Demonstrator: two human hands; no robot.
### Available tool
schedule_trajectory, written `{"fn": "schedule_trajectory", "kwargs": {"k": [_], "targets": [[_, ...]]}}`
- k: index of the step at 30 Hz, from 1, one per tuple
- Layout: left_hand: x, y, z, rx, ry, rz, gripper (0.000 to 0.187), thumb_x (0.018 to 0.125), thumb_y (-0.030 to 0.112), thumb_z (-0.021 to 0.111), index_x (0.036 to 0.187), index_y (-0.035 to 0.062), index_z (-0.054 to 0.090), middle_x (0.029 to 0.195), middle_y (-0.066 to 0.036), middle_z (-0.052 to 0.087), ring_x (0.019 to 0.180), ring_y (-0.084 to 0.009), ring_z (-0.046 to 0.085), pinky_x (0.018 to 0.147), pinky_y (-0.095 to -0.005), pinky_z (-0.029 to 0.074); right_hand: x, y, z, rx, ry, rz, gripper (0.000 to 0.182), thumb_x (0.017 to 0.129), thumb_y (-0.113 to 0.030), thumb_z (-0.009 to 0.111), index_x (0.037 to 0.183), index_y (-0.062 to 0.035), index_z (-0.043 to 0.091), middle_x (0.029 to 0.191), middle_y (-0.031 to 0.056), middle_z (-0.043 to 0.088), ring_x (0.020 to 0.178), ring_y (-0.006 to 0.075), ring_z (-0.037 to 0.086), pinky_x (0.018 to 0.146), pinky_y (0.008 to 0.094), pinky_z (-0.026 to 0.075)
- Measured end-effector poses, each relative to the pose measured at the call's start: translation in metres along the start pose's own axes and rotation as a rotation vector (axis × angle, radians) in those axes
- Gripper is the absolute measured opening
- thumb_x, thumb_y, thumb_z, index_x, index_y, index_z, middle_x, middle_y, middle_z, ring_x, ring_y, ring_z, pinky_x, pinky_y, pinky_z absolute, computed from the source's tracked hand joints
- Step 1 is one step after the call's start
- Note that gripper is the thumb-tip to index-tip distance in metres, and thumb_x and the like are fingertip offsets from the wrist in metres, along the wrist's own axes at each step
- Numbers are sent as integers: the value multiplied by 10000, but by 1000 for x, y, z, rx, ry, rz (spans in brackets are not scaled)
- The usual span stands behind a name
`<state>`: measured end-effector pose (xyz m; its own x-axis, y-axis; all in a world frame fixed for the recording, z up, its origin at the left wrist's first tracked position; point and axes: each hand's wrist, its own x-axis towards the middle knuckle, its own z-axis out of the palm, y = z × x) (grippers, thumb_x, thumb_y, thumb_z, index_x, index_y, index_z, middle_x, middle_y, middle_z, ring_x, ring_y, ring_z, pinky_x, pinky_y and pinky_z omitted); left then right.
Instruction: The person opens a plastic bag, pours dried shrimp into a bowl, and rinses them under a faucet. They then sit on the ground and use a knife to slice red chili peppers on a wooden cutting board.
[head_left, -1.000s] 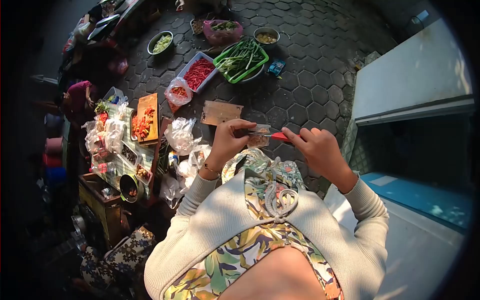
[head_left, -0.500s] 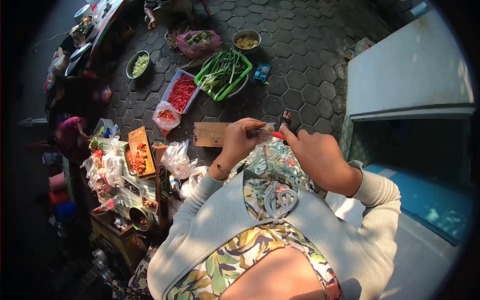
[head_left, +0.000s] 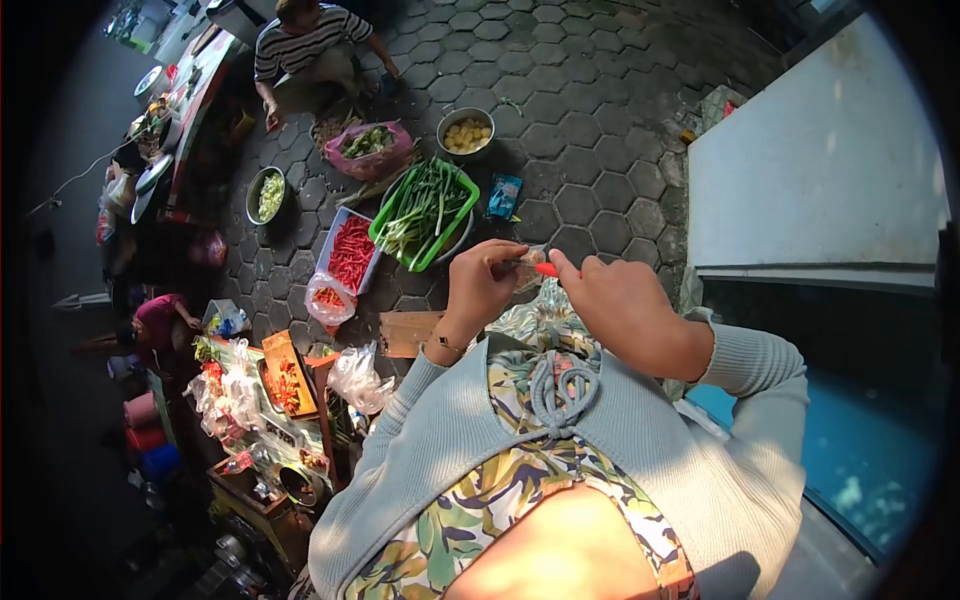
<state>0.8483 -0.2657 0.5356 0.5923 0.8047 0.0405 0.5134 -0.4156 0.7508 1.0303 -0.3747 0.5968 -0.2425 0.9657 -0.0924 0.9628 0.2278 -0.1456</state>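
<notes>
Right fingers (head_left: 598, 270) curl closed around a red handle (head_left: 546, 269).

The dark paving (head_left: 585, 190) is made of hexagonal stones. On it, a green basket (head_left: 452, 226) with long green onions (head_left: 425, 208) rests upon a round basin (head_left: 463, 240). Beside the basket there is a pale tray (head_left: 329, 240) full of red chilies (head_left: 352, 252), and a clear plastic bag (head_left: 330, 299) touches this tray. A blue packet (head_left: 504, 196) lies at the other side of the basket. Near the top, a person in a striped shirt (head_left: 312, 48) sits low.
</notes>
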Motion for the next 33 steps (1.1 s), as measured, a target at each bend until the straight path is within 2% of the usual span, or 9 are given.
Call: {"fn": "schedule_trajectory", "kwargs": {"k": [3, 8, 11, 17, 20, 26, 28, 33], "targets": [[35, 12, 11, -68, 45, 22, 318, 647, -67, 649, 942, 41, 695, 899, -69, 671, 571, -101, 581, 539, -214, 466, 11, 36, -5, -31, -11, 10, 550, 784, -87, 562, 1320, -65, 441, 758, 58, 557, 596, 178, 607, 478, 289, 468], [78, 20, 20, -42, -3, -17, 309, 661, -71, 650, 949, 29, 691, 900, -77, 670, 567, -86, 576, 527, -208, 461, 30, 75, -5, -74, 56, 21, 547, 780, -95, 566, 1315, -91, 457, 742, 47, 544, 595, 180, 593, 490, 287, 468], [102, 21, 21, -91, -4, -7, 307, 679, -80, 650, 966, 22, 688, 915, -80, 669, 563, -80, 576, 526, -203, 462, 37, 94, -15, -73, 45, 48, 499, 787, -106, 582, 1279, -83, 501, 785, 44, 585, 651, 165, 612, 509, 261, 481], [163, 20, 27, -178, -47, 5, 346, 682, -76, 668, 1009, 38, 681, 956, -62, 667, 568, -45, 563, 518, -193, 454, 70, 138, -15, -71, 98, 98, 499, 791, -118, 582, 1283, -112, 503, 789, 41, 573, 667, 171, 603, 514, 285, 470], [197, 14, 21, -155, -18, 35, 341, 677, -77, 674, 999, 34, 680, 968, -45, 649, 562, -21, 531, 516, -167, 429, 91, 162, -30, -114, 41, 138, 483, 796, -131, 582, 1273, -110, 510, 795, 39, 565, 673, 173, 596, 525, 297, 468], [273, 21, 9, -237, 14, 82, 349, 690, -68, 662, 1021, 40, 675, 980, -60, 649, 592, -35, 563, 527, -177, 450, 158, 218, -57, -171, 95, 68, 457, 816, -149, 561, 1271, -133, 516, 786, 30, 548, 678, 173, 588, 534, 302, 466], [294, 25, -4, -225, 22, 86, 350, 699, -63, 656, 1035, 34, 670, 999, -66, 644, 591, -32, 571, 540, -174, 457, 175, 237, -72, -208, 127, 42, 517, 774, -124, 572, 1284, -182, 515, 770, 23, 491, 650, 157, 536, 504, 282, 436], [327, 23, -20, -248, 127, 84, 365, 705, -85, 626, 1050, 32, 664, 1013, -74, 640, 597, -40, 573, 557, -178, 473, 225, 270, -91, -272, 172, -90, 496, 783, -134, 574, 1274, -182, 524, 771, 24, 507, 657, 159, 543, 514, 286, 425]]}}
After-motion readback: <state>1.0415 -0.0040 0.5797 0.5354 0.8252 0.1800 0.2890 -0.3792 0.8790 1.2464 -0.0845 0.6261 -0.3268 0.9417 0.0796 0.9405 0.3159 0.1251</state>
